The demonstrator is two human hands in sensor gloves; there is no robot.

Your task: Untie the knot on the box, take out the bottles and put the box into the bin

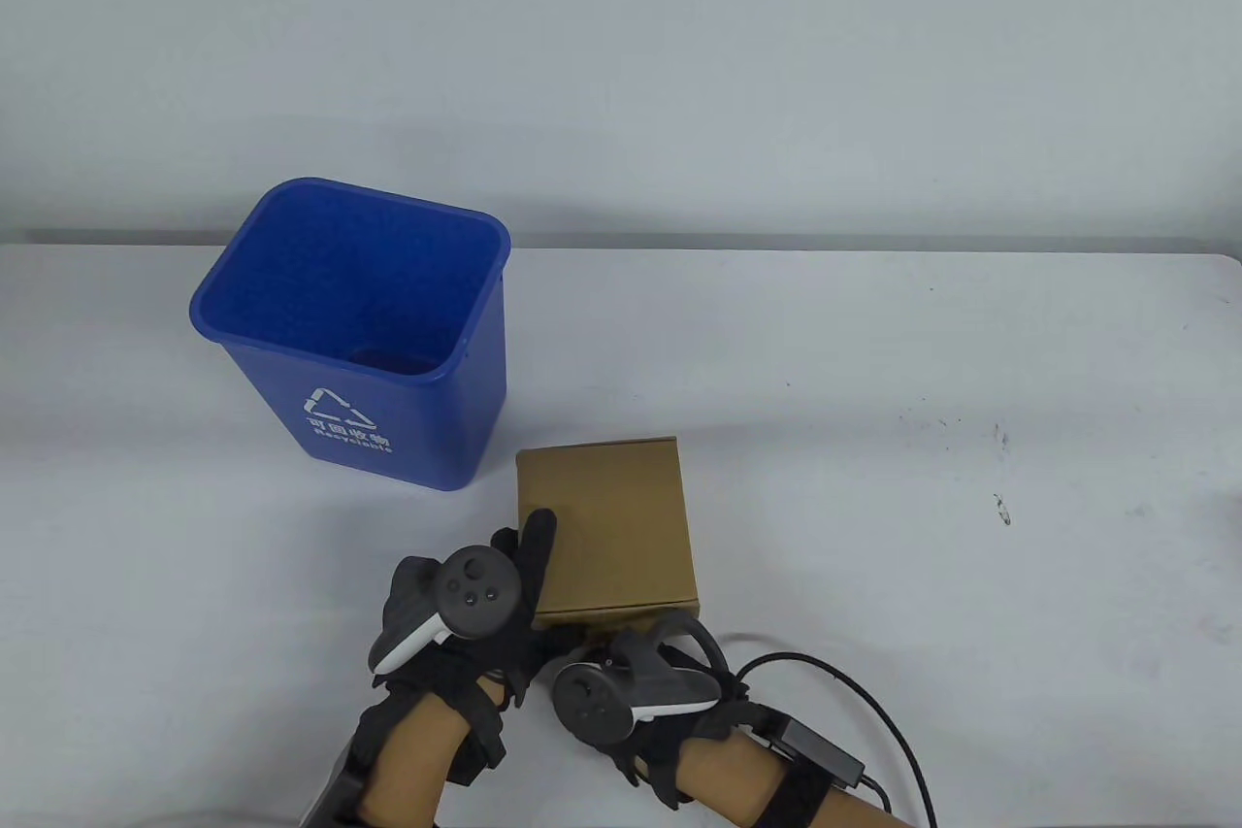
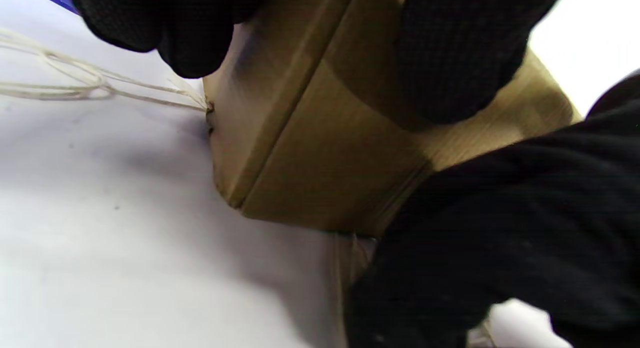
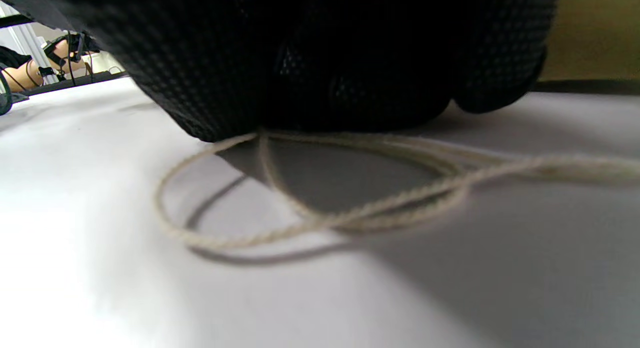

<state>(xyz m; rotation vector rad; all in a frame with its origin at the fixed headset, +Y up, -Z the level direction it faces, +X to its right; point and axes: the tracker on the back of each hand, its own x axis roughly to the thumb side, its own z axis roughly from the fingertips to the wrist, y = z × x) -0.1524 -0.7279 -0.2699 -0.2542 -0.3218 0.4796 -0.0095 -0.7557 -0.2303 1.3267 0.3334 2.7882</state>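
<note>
We are looking down at a white table (image 1: 873, 401). On the left, a blue bin (image 1: 359, 333) is standing upright and open. Just right of it, nearer us, a closed brown cardboard box (image 1: 606, 527) is lying flat. Our left hand (image 1: 466, 610) is gripping the box's near left corner. Our right hand (image 1: 636, 687) is sitting at the box's near edge, fingers curled down onto pale string (image 3: 320, 208) looping loosely across the table; we cannot tell whether they are pinching it.
</note>
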